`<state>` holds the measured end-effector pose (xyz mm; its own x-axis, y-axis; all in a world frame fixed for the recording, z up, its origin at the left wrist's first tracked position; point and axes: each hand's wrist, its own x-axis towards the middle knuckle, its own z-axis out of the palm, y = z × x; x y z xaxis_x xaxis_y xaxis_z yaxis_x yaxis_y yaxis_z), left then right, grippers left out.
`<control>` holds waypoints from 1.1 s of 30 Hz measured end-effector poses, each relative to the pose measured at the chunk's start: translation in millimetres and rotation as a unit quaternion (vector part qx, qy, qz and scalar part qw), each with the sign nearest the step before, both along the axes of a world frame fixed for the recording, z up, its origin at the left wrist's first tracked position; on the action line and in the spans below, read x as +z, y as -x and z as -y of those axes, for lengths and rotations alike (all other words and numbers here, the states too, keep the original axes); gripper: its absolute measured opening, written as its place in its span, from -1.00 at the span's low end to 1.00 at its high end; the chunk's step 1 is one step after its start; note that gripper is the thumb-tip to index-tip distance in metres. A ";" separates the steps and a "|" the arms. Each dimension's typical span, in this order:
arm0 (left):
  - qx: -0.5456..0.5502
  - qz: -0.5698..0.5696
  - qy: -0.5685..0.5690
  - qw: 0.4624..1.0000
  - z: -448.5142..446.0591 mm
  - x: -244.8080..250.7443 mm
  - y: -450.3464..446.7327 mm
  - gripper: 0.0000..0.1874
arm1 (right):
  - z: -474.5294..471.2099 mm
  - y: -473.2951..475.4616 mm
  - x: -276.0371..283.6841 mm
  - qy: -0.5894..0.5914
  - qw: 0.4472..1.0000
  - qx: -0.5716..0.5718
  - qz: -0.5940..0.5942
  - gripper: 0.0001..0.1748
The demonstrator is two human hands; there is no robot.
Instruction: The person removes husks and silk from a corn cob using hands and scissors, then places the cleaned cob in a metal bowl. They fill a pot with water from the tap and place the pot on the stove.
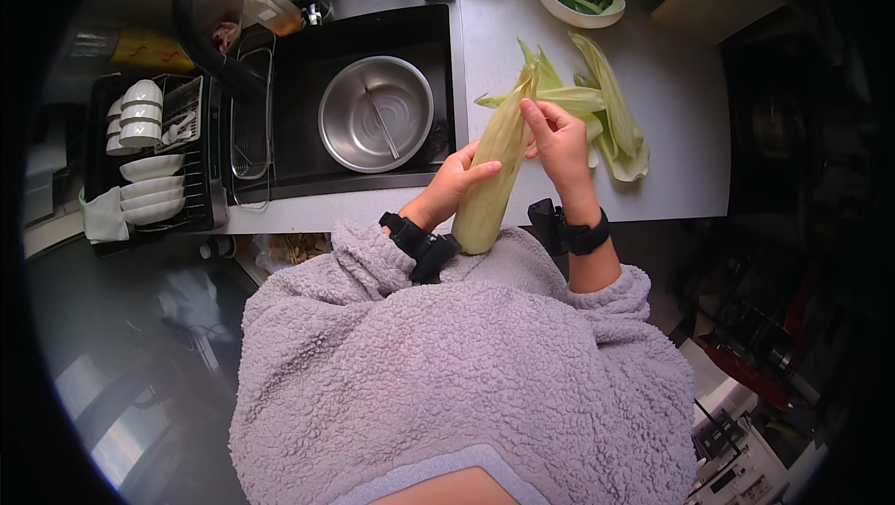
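An ear of corn in its pale green husk [491,183] is held at a slant over the counter's front edge, its pointed tip away from me. My left hand [451,183] is wrapped around its middle, thumb on top. Near the tip, my right hand [559,145] pinches the husk between thumb and fingers. Behind and beside it, loose corn husks [615,127] lie on the white counter [671,148]. Whether the right hand's lower fingers touch the ear is hard to tell.
A metal bowl [349,103] holding a thin metal utensil stands in the black sink [294,57] at left. A dish rack [199,176] with white bowls [150,190] is farther left. A white bowl [615,12] of green leaves stands at the counter's back. A black faucet [183,22] arches beside the sink.
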<state>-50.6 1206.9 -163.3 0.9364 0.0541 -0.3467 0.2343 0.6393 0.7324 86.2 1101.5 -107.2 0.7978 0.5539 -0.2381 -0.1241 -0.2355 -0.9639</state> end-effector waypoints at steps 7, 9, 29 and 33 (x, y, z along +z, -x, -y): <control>0.020 -0.004 -0.025 0.999 1.6 0.1 -2.1 -0.42 | -4.5 0.9 -7.7 -0.004 0.998 -0.028 0.065 -0.75; 0.014 0.009 -0.001 1.000 -1.0 -2.0 -1.0 -0.37 | -1.9 0.1 -5.6 -0.052 0.998 -0.023 -0.020 -0.76; -0.014 0.071 0.115 0.991 -7.6 -13.9 1.3 -0.20 | -5.7 22.8 -0.1 -0.217 0.930 -0.130 -0.267 -0.83; -0.032 0.087 0.119 0.989 -11.1 -7.4 2.0 -0.16 | -7.4 28.2 9.3 -0.183 0.963 -0.101 -0.172 -0.80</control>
